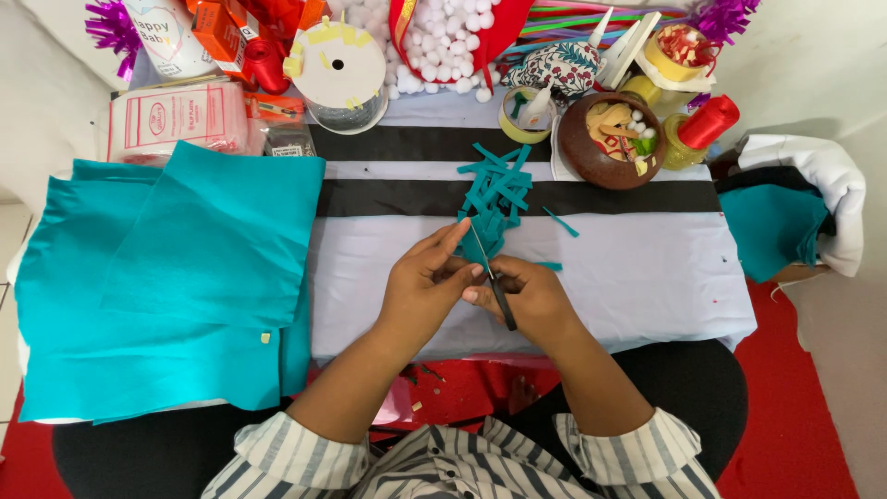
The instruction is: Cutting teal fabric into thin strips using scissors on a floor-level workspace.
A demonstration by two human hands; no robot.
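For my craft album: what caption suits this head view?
Hands snipping teal felt with scissors.

A small table covered with a light grey cloth with two black stripes (pixel 647 268) carries everything. On its left part lie large teal felt sheets (pixel 166 277), overlapping. Near the middle sits a pile of cut teal felt strips (pixel 494 189). Along the far edge stand a round brown bowl (pixel 591 152), a white ribbon spool (pixel 340 69), a red thread spool (pixel 710 120) and what seems to be a plastic packet (pixel 176 115).
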